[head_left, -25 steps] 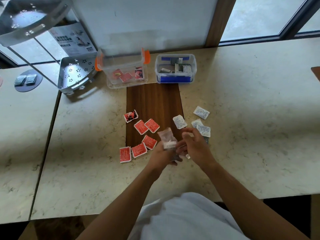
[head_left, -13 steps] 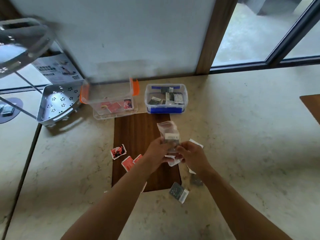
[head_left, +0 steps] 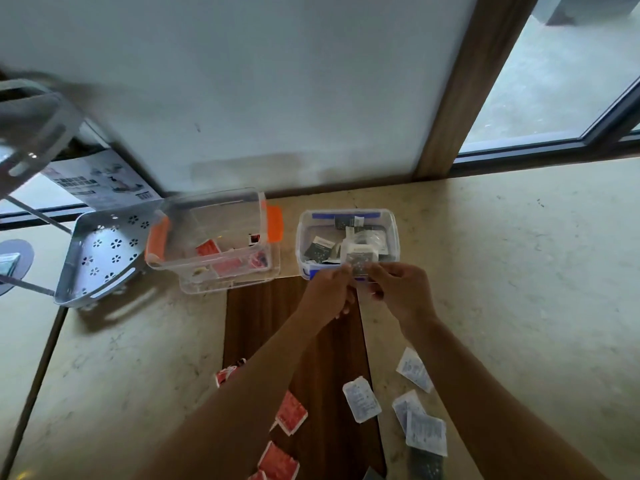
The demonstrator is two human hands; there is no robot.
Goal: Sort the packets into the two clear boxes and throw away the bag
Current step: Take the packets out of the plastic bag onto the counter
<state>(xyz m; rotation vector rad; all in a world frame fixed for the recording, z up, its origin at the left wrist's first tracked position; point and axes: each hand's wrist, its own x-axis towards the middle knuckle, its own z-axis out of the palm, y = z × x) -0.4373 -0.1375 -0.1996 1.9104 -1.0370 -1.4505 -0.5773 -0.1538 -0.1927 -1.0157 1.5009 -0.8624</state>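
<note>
A small clear bag [head_left: 360,259] is pinched between my left hand [head_left: 330,292] and my right hand [head_left: 398,289], right at the near rim of the blue-clipped clear box [head_left: 393,233], which holds dark and white packets. The orange-clipped clear box [head_left: 266,233] to its left holds red packets. Red packets [head_left: 291,412] lie on the dark wooden inlay [head_left: 256,320] near me. White packets [head_left: 362,398] and a dark packet [head_left: 426,464] lie to the right of them on the stone top.
A grey perforated metal shelf [head_left: 100,258] stands left of the orange-clipped box, with a printed cardboard sheet [head_left: 100,183] behind it. A wall and a wooden window post [head_left: 460,98] close off the table's far edge.
Both hands carried the clear bag away from the loose packets and forward to the blue-clipped box. My view tilted up toward the wall.
</note>
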